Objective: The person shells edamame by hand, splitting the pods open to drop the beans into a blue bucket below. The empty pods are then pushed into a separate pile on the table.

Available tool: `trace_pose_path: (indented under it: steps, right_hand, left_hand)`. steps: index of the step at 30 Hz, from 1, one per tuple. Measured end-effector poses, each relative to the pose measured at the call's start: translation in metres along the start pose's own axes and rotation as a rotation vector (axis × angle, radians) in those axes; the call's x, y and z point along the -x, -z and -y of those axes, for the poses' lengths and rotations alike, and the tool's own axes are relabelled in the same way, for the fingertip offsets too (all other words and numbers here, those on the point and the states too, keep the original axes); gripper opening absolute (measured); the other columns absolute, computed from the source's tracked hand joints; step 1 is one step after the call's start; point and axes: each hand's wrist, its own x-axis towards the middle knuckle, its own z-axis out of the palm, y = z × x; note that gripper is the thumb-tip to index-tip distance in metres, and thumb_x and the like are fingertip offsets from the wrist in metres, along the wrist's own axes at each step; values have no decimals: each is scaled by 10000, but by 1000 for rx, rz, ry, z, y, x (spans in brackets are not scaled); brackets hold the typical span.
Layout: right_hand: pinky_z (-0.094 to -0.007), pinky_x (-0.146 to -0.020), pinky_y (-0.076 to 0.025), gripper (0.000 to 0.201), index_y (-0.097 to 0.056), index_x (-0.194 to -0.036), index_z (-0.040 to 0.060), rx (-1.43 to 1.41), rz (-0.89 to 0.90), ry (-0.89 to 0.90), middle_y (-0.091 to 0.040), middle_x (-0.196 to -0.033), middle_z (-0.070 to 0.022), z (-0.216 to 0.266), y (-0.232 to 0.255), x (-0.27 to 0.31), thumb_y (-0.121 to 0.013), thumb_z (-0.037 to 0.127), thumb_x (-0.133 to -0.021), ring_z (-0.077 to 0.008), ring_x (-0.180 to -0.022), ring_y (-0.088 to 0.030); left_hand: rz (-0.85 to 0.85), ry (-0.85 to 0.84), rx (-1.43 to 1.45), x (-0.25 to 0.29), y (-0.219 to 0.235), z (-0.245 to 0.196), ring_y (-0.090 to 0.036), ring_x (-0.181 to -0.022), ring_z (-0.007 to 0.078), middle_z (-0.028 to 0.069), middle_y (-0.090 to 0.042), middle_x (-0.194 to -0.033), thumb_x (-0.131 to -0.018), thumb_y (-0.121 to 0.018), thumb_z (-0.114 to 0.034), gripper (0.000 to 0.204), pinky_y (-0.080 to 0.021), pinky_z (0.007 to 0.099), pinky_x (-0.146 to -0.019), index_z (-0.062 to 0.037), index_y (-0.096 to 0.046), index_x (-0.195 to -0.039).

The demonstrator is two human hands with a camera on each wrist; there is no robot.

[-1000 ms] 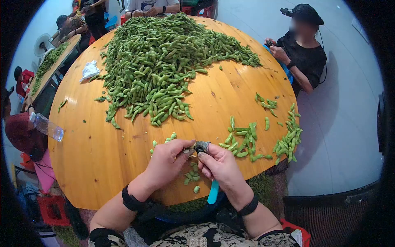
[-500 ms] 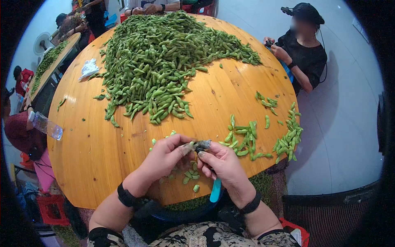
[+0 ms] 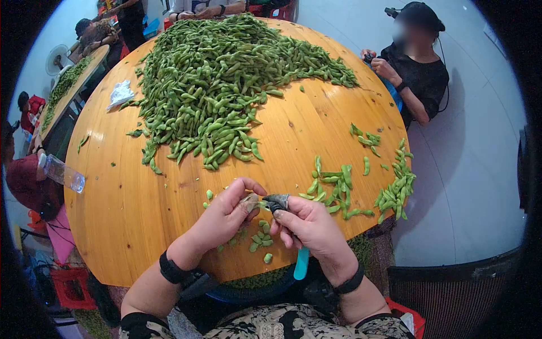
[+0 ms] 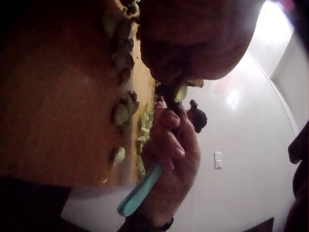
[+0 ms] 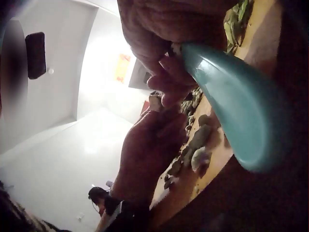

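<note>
Over the near edge of the table, my left hand (image 3: 221, 213) pinches a pale soybean pod (image 3: 249, 201) between thumb and fingers. A green bean (image 4: 180, 93) shows between the two hands in the left wrist view. My right hand (image 3: 309, 225) grips a tool by its teal handle (image 3: 301, 264), whose end sticks out below the palm; the tool's working end is hidden. Dark wrapping (image 3: 276, 200) covers the right index finger, its tip right at the pod. Several shelled beans (image 3: 261, 237) lie on the wood below the hands.
A large heap of green pods (image 3: 209, 90) covers the far part of the round wooden table (image 3: 124, 209). Smaller groups of pods (image 3: 398, 186) lie at the right. A clear bottle (image 3: 65, 173) and crumpled white tissue (image 3: 120, 94) are at the left. Another person (image 3: 418, 68) sits at the right.
The left fingers have lifted and spread a little, and more of the pale pod shows. The teal handle has swung slightly right and down with the right hand.
</note>
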Motion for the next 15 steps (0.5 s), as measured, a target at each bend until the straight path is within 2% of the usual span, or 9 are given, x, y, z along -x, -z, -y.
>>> trace_pose_path:
  steps: [6, 8, 12, 14, 15]
  right_hand:
    - [-135, -406, -360, 210, -571, -1117, 27, -83, 35, -41, -642, -763, -21, 3, 4, 4, -531, 133, -941, -18, -498, -537]
    - [-135, -397, -357, 210, -571, -1116, 27, -101, 36, -40, -647, -768, -29, -1, 4, 4, -535, 136, -940, -21, -498, -543]
    - [-141, -378, -349, 213, -577, -1112, 27, -234, 60, -44, -653, -763, -35, -14, 4, -1, -545, 143, -936, -23, -492, -540]
    - [-144, -372, -347, 214, -579, -1113, 29, -280, 58, -52, -654, -758, -37, -15, 3, -1, -545, 143, -935, -26, -488, -540]
    - [-149, -386, -362, 200, -588, -1097, 21, -249, 17, -36, -650, -750, -36, -14, 2, -1, -542, 127, -933, -28, -491, -536]
  left_hand:
    - [-13, -115, -91, 0, 0, 1, -405, -647, 39, -46, -440, -737, -992, -408, -148, 164, -351, 187, -573, -81, -489, -1118]
    - [3, -10, 56, 3, 0, -4, -402, -641, 37, -48, -439, -731, -996, -412, -165, 168, -350, 186, -573, -87, -490, -1123]
    - [11, 52, 115, 1, 1, -5, -378, -628, 28, -60, -418, -720, -1004, -399, -180, 180, -334, 181, -556, -103, -478, -1146]
    - [-49, 107, 222, -1, 0, -2, -476, -617, 76, -14, -503, -711, -968, -466, -118, 148, -394, 214, -563, -76, -528, -1096]
    - [-49, 108, 222, -2, -1, 3, -476, -617, 76, -14, -503, -711, -968, -466, -118, 148, -394, 214, -563, -76, -528, -1096]
